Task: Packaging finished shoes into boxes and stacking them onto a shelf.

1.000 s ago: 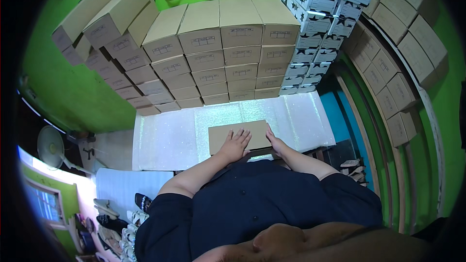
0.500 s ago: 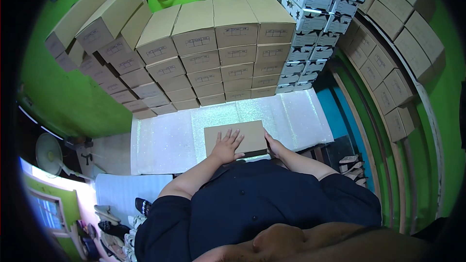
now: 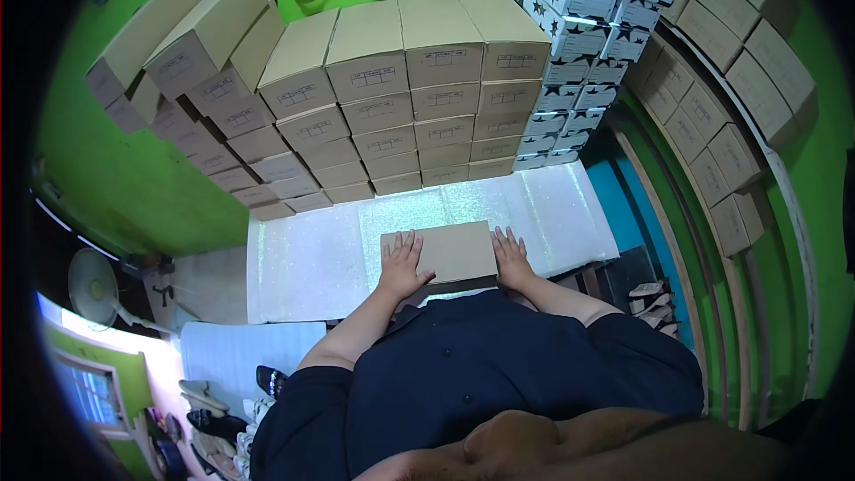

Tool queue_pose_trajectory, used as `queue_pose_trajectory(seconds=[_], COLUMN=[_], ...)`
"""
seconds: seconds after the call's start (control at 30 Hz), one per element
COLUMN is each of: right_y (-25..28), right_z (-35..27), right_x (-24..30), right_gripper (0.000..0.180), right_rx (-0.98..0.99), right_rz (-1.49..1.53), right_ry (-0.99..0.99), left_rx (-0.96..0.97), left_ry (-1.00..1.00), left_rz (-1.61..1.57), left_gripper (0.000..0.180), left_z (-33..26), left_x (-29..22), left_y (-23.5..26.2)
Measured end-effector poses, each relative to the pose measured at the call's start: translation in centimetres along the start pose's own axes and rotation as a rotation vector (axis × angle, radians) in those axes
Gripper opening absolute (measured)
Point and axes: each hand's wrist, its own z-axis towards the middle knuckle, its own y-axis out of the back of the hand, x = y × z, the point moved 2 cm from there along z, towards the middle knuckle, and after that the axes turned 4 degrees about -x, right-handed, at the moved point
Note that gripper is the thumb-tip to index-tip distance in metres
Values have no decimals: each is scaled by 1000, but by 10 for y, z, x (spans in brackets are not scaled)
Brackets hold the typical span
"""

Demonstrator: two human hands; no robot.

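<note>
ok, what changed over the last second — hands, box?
The right hand moved from the box's near edge onto its right side. The left hand stays flat on the left side. The box remains shut on the white mat; the stacked boxes are unchanged.

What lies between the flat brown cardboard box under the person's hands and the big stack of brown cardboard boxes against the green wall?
In the head view, only a bare stretch of the white sparkly mat separates the flat brown cardboard box from the stack of brown cardboard boxes.
</note>
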Motion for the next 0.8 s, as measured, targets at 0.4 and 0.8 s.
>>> queue_pose_trajectory(seconds=[0.4,0.8], right_y=[78,121], right_z=[44,57], right_x=[66,182], right_gripper=[91,102], right_rx=[-250,-258], right_rz=[70,47], right_ry=[587,650], left_rx=[-128,-286], left_ry=[146,-71], left_rz=[-260,-507], left_gripper=[80,83], left_z=[-40,-67], left_x=[88,109], left_y=[0,55])
